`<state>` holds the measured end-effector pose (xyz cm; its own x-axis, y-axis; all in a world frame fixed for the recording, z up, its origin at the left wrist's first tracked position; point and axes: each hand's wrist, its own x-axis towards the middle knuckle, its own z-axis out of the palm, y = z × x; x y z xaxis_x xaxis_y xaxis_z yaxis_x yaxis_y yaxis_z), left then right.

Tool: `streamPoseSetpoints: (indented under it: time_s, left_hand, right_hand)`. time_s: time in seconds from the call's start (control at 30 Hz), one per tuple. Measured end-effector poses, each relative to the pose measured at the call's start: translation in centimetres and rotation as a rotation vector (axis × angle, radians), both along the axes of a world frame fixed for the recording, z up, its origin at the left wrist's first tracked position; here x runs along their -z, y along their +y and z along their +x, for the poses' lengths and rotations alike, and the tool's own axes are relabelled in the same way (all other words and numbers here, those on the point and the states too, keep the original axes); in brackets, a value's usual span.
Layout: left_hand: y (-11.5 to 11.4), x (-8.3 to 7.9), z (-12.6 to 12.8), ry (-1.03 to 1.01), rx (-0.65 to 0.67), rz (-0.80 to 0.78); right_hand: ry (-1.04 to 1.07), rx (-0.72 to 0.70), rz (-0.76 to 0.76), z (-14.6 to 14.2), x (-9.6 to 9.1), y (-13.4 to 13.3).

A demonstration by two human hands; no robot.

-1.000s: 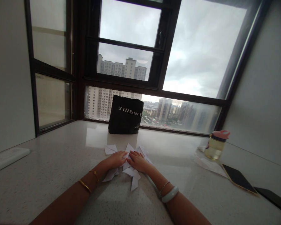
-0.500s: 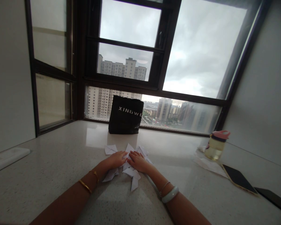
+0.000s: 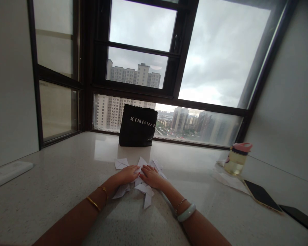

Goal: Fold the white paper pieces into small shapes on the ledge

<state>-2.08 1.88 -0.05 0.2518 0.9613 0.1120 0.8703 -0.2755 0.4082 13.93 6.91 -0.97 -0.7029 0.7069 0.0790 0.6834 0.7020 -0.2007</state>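
Several folded white paper pieces lie in a loose pile in front of me, among them one piece [image 3: 121, 163] at the far left of the pile and another [image 3: 148, 199] at its near side. My left hand [image 3: 129, 174] rests low on the pile from the left, fingers stretched toward the middle. From the other side my right hand [image 3: 151, 176] lies flat, its fingers extended over the papers. Both sets of fingertips almost meet at an upright-pointing white paper [image 3: 141, 161], pressing on it. What lies under the palms is hidden.
A black bag [image 3: 138, 126] with white lettering stands by the window behind the papers. At right are a pink-lidded bottle [image 3: 236, 160], a paper sheet [image 3: 229, 181], a phone [image 3: 262, 195] and another dark flat object [image 3: 300, 216]. A white flat object [image 3: 10, 172] lies at left.
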Motion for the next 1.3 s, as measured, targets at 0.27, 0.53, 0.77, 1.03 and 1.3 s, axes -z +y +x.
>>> streamPoseSetpoints:
  time_s: [0.27, 0.53, 0.77, 1.03, 1.3]
  left_hand:
    - [-0.13, 0.04, 0.06, 0.002, -0.007, -0.003]
    - [0.00, 0.11, 0.10, -0.001, -0.006, -0.003]
    - [-0.01, 0.05, 0.10, 0.008, -0.006, -0.009]
    - [0.05, 0.16, 0.08, 0.000, -0.015, -0.003]
    - [0.13, 0.27, 0.05, -0.004, -0.008, 0.004]
  right_hand:
    - [0.005, 0.002, 0.011, -0.02, 0.29, 0.20]
    - [-0.003, 0.003, 0.011, -0.03, 0.23, 0.18]
    - [-0.009, 0.010, 0.007, -0.01, 0.10, 0.08]
    - [-0.010, 0.006, 0.002, -0.02, 0.14, 0.14]
    - [-0.002, 0.003, 0.007, -0.01, 0.10, 0.02]
